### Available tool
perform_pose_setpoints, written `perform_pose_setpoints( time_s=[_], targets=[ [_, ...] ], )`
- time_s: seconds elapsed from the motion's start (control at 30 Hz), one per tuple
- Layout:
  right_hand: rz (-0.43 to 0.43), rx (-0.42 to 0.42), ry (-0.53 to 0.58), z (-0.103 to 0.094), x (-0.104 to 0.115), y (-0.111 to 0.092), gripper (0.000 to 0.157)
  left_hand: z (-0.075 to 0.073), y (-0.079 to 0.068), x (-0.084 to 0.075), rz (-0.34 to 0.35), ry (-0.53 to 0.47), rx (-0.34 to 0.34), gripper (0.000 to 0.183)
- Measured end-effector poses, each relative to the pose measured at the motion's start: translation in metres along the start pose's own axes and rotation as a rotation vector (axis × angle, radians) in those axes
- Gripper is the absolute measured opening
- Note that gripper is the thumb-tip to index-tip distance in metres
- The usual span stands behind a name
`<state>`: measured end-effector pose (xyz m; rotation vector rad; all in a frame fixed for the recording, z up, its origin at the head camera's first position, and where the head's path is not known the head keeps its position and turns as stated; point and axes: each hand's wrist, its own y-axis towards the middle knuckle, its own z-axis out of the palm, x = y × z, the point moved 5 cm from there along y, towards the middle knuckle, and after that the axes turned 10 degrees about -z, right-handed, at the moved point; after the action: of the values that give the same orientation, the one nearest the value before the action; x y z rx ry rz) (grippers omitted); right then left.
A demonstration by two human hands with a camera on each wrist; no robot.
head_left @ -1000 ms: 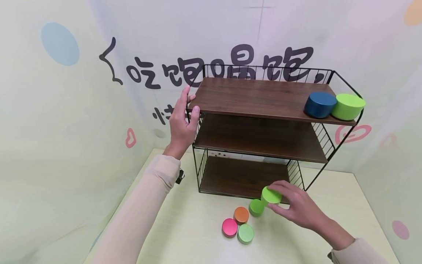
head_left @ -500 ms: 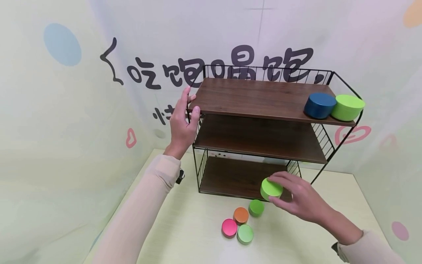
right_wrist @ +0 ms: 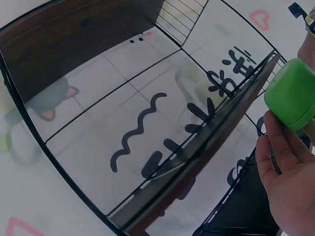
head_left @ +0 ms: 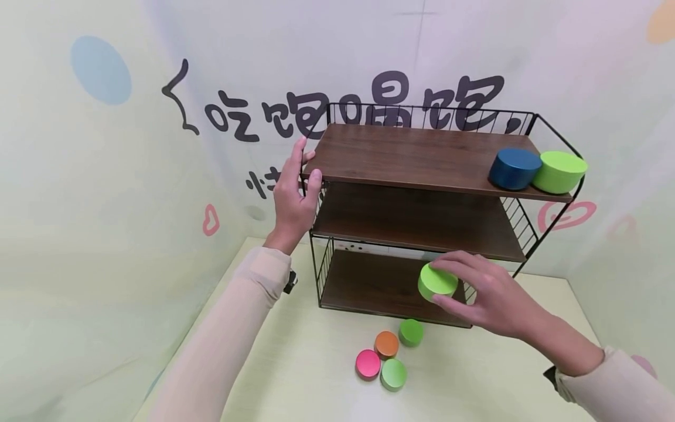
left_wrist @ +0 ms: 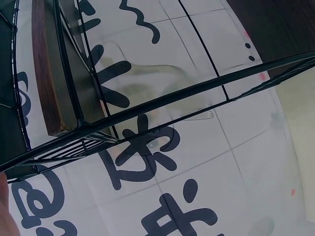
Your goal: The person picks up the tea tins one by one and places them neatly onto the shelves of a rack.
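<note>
A three-tier shelf rack [head_left: 422, 152] with dark wooden boards and black wire sides stands on the table. My left hand [head_left: 295, 202] holds its upper left front corner, thumb at the top board's front edge and fingers along the wire side; only a sliver of that hand [left_wrist: 5, 211] shows in the left wrist view. Between the thumb and fingers of my right hand [head_left: 493, 296] is a lime-green round tin [head_left: 436, 285], slightly tilted, in front of the bottom board. The right wrist view shows this tin [right_wrist: 293, 96] at the fingertips.
On the top board's right end, a blue round tin [head_left: 514, 170] sits beside another lime-green tin [head_left: 560, 173]. Smaller round tins cluster on the table before the rack: green [head_left: 411, 332], orange [head_left: 387, 344], pink-red [head_left: 367, 364] and pale green [head_left: 393, 375]. A printed cloth wall stands behind.
My right hand has raised the lime-green tin from near the small green tin to a height in front of the bottom board. The left hand has stayed on the rack's corner.
</note>
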<state>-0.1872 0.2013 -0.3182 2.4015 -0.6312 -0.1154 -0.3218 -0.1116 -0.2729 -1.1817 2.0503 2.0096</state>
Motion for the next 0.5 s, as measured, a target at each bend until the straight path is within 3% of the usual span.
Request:
perform_pose_setpoints(
  time_s=[0.2, 0.5],
  targets=[
    [-0.027, -0.007, -0.041, -0.015, 0.002, 0.014, 0.063, 0.000, 0.002, 0.001, 0.004, 0.006, -0.007, 0.054],
    [-0.060, -0.090, -0.056, -0.043, 0.004, 0.032, 0.063, 0.001, 0.000, 0.001, -0.002, 0.012, -0.001, 0.055]
  ],
)
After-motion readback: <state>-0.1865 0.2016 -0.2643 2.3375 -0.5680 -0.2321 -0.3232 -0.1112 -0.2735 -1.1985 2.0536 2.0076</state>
